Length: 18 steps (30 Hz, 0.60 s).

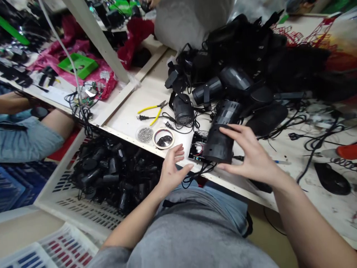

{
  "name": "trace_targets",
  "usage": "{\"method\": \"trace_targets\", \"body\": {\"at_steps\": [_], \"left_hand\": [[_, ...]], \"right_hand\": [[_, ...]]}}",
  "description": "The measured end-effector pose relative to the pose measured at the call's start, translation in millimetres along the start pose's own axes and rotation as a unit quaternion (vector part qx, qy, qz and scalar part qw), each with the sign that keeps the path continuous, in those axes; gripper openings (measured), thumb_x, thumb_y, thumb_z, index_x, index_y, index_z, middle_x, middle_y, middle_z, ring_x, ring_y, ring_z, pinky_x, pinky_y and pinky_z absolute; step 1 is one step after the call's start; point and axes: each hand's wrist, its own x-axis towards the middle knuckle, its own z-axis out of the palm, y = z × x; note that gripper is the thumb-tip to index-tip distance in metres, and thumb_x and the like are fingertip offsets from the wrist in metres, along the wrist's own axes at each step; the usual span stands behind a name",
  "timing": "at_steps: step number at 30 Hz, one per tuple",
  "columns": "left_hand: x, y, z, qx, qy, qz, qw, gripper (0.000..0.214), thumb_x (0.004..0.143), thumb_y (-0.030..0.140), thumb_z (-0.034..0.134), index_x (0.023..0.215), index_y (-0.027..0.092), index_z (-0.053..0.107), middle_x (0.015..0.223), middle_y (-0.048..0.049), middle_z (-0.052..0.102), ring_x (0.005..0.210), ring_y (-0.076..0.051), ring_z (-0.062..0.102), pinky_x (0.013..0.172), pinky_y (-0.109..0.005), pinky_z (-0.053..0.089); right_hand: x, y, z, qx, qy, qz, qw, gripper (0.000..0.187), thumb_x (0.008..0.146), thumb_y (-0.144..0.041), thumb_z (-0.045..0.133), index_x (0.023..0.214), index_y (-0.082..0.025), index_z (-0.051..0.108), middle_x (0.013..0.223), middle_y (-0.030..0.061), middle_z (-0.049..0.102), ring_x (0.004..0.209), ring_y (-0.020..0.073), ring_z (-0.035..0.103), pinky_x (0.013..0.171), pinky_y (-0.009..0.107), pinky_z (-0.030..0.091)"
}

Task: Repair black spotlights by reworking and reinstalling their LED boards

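My right hand (249, 152) curls round the near end of a black ribbed lamp housing (223, 130) that lies on the white workbench (145, 100), fingers on its top and thumb under its rim. A small black circuit board (197, 149) with red and black wires sits at the housing's left end. My left hand (173, 167) hovers open just left of the board at the bench's front edge, fingers slightly bent, holding nothing.
A heap of black lamp housings and cables (245, 63) fills the bench behind. Yellow-handled pliers (153, 111), a dish of screws (144, 134) and a tape roll (163, 138) lie left. A white crate of black parts (111, 175) stands below. Another person's legs (30, 126) are at left.
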Motion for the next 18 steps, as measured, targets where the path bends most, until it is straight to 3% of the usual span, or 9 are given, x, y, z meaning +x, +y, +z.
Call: {"method": "trace_targets", "body": {"at_steps": [5,13,18], "left_hand": [[9.3,-5.1,11.6,0.047,-0.046,0.06,0.996,0.076,0.078,0.034,0.081,0.145,0.023,0.044,0.141,-0.0159,0.053,0.127,-0.032,0.058,0.103,-0.051,0.055],[13.8,-10.5,14.7,0.085,-0.058,0.092,0.991,0.076,0.081,0.033,0.08,0.147,0.024,0.042,0.136,-0.0147,0.056,0.123,-0.031,0.062,0.102,-0.052,0.056],[17.1,-12.0,16.1,0.085,-0.058,0.085,0.991,0.081,0.079,0.031,0.082,0.148,0.022,0.041,0.137,-0.0159,0.058,0.123,-0.031,0.063,0.103,-0.052,0.056]], "right_hand": [[9.8,-13.1,23.2,0.006,-0.009,-0.043,0.999,0.084,0.079,-0.046,0.076,0.152,-0.026,0.041,0.147,0.0193,0.039,0.138,0.0396,0.045,0.111,0.06,0.046],[2.5,8.0,-3.3,-0.031,0.043,0.0,0.999,0.082,0.08,-0.056,0.075,0.151,-0.03,0.044,0.144,0.0161,0.044,0.136,0.0402,0.047,0.109,0.059,0.048],[1.8,5.0,8.8,-0.02,0.012,-0.032,0.999,0.084,0.08,-0.054,0.076,0.152,-0.03,0.041,0.146,0.0179,0.041,0.137,0.041,0.047,0.109,0.062,0.047]]}}
